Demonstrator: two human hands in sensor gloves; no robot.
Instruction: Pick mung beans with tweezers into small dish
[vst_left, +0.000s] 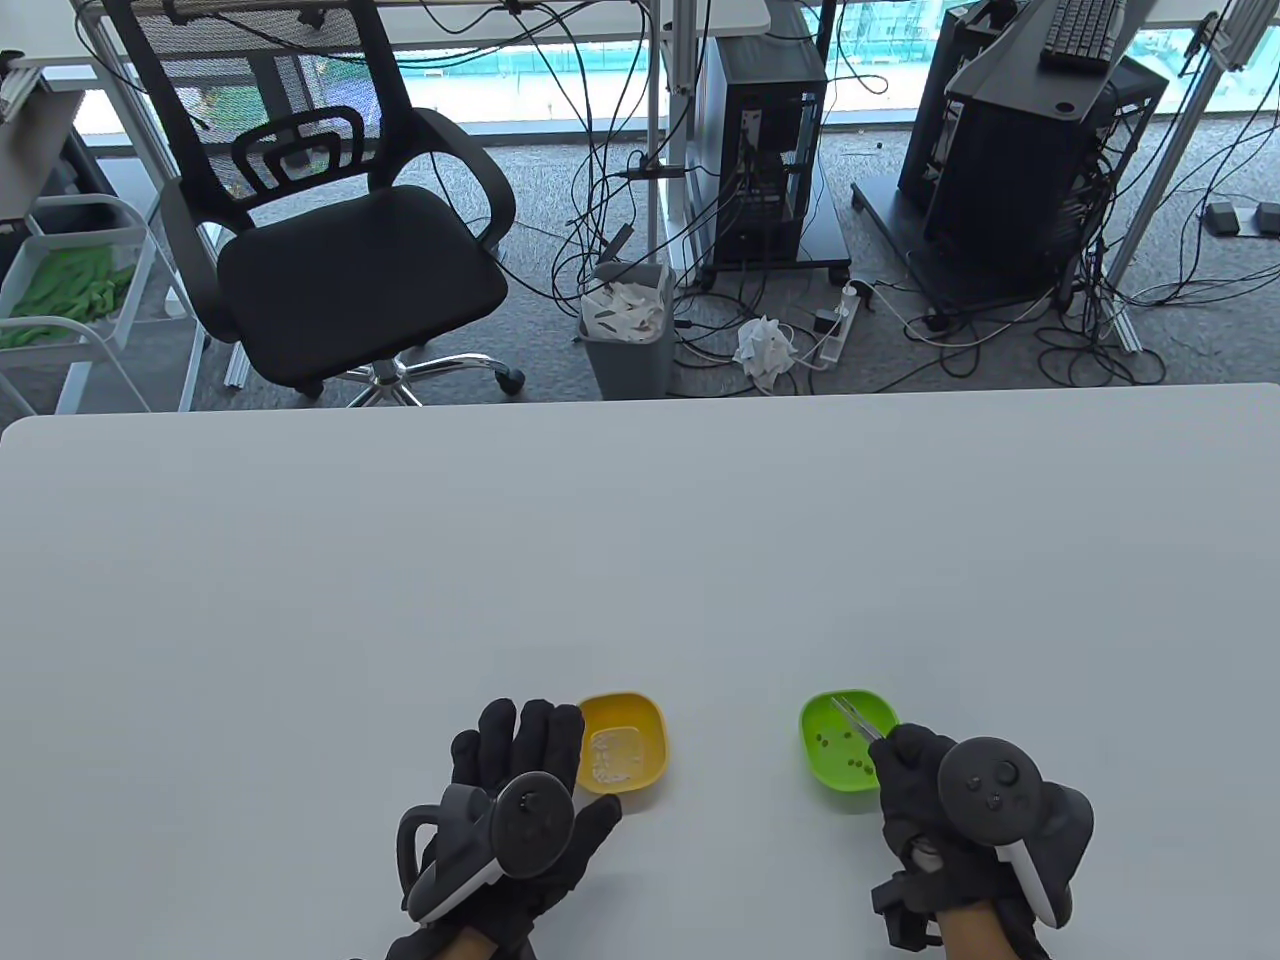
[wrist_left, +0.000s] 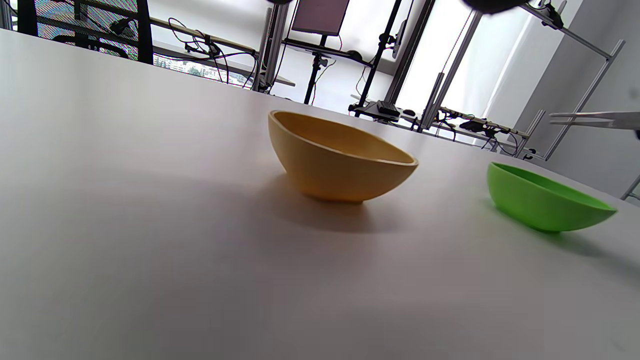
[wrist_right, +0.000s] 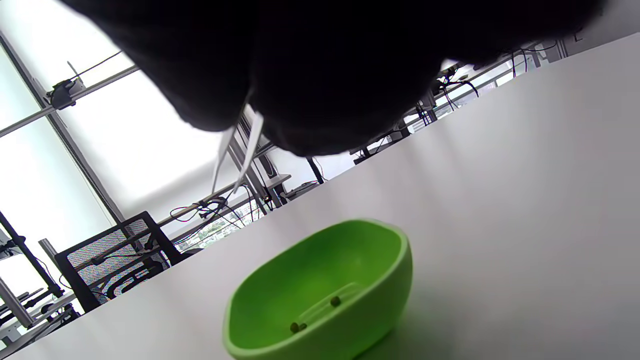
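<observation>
While apparently pinched, tweezers beyond fingers.

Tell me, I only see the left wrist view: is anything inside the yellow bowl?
Observer: Yes. In the table view the yellow bowl holds small white grains.
Operator: And the green one?
Observer: The green bowl has a few dark mung beans scattered on its floor.
Operator: Who holds those metal tips?
Observer: The right hand holds the tweezers, their tips over the green bowl.
Operator: Where's the left hand?
Observer: The left hand lies flat on the table beside the yellow bowl.
</observation>
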